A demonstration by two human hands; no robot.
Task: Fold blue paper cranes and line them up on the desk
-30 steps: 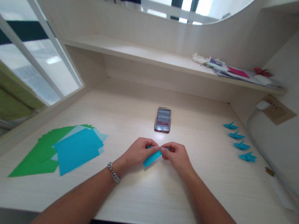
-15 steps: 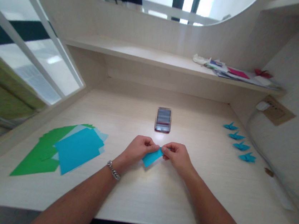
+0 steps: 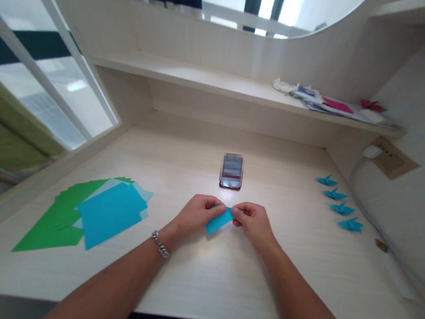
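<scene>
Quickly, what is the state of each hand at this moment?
Left hand: closed, holding the small blue paper.
Right hand: closed, pinching the same paper at its right end.

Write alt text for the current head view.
The left hand and right hand pinch a blue paper at a desk, a phone beyond. Green sheets and blue sheets lie left; four folded blue birds line the right.

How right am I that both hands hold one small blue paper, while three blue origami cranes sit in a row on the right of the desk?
Not quite: the head view shows four blue origami cranes, not three, on the right of the desk. The rest is right: left hand and right hand both hold the small blue paper.
</scene>
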